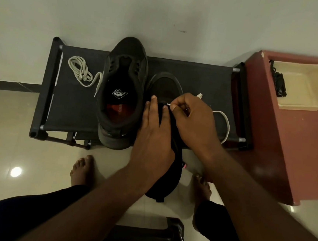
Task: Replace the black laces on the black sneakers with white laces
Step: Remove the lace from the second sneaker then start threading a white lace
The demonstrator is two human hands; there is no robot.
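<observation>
Head view: black laces (279,84) out, lying in tray (309,102). R hand (192,121) pinched white lace (225,124) tip at held sneaker (165,86), prob. first eyelet. L hand (153,131) flat, fingers straight, steadied it. Other sneaker (122,90) unlaced; spare lace (79,71) waited on rack (70,108).

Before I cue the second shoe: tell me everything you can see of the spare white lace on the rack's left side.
The spare white lace is off-white, flat and woven-looking, gathered in a loose, elongated coil. One end trails toward the unlaced sneaker, then bends back, ending in a stiff tip. It lies on the rack's black fabric top, left of that sneaker. Whether it touches the sneaker is unclear. No hand is on it.
</observation>
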